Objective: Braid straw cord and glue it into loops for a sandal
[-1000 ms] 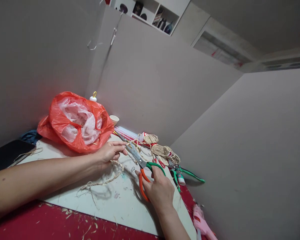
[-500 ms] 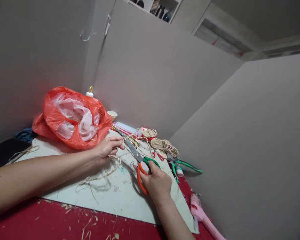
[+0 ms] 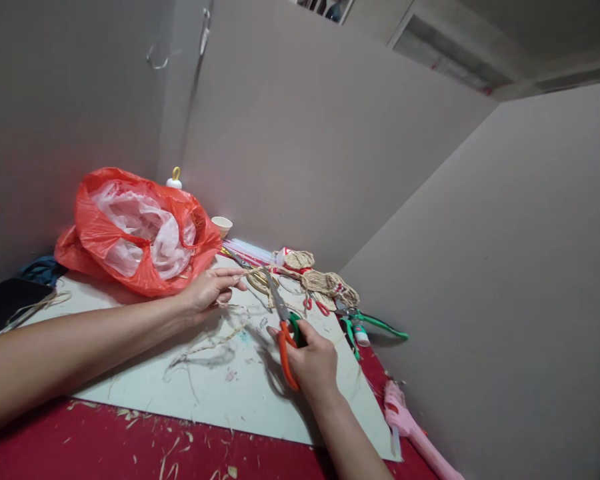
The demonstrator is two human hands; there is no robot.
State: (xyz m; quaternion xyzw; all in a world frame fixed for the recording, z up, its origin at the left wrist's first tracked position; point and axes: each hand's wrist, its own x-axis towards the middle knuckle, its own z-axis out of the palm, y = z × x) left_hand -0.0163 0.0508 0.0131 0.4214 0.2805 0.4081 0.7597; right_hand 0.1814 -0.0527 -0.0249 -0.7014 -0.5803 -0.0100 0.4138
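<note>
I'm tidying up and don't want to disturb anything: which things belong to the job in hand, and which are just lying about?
In use:
scissors, in the right hand
pale fibre strand, in the left hand
white board, under the hands

Lying about:
red plastic bag
white cup
green-handled cutters
pink tool
coiled cords, untouched but perhaps related

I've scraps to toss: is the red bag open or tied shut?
Open: the red bag gapes wide, showing crumpled white plastic inside.
</note>
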